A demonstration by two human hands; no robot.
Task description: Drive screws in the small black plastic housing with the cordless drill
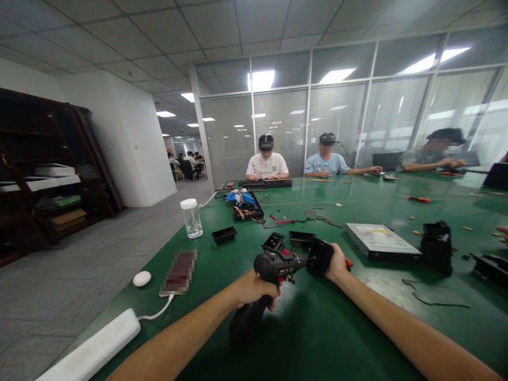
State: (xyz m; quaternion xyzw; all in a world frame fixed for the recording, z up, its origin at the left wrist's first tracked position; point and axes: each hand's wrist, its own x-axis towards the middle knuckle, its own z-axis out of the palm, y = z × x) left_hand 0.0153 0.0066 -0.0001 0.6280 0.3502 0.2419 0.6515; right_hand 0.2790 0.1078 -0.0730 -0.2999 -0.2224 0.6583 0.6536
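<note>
Gripping drill (273, 266) w/ left hand (254, 290), right hand (336, 263) clutching black part (319, 256); worktop (317, 328) bare near edge, trays (273, 241) & drive (379, 241) crowding beyond.

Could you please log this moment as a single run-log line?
left hand: shut on electric screwdriver | right hand: shut on black part | bit against part | above green table

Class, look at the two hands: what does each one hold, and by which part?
The left hand grips the electric screwdriver by its handle. The right hand holds a small black part from its right side, at the screwdriver's tip.
</note>
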